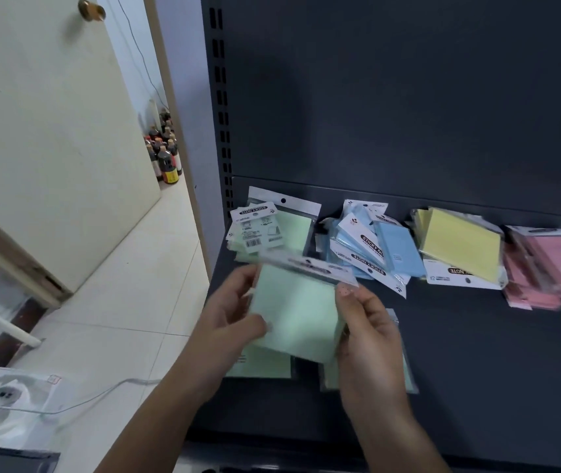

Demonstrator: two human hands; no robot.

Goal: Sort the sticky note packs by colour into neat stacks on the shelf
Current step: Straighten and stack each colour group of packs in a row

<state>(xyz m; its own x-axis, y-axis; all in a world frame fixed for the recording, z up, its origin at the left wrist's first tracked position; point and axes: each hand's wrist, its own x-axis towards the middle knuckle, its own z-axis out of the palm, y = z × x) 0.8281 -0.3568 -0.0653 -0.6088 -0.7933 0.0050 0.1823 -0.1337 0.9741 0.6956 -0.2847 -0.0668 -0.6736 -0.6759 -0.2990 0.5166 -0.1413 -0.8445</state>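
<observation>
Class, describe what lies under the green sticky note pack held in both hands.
More green packs lie on the dark shelf beneath the held green pack. The pack, the left hand and right hand cover most of them, so their number is unclear.

Cream-painted flat door (50,131), standing ajar at left; round brass knob (91,10) near its upper edge. Thin dark cable (135,39) running down the pale wall behind it. Cluster of dark glass bottles (166,148) with labels, standing on the floor past the door's edge. Glossy white floor tiles (129,285). White cylindrical rod (2,324), tilted, lower left. Clear plastic packet (9,404) with grey-and-white contents, near corner. Thin pale cord (101,394) trailing over the tiles beside the packet.
</observation>
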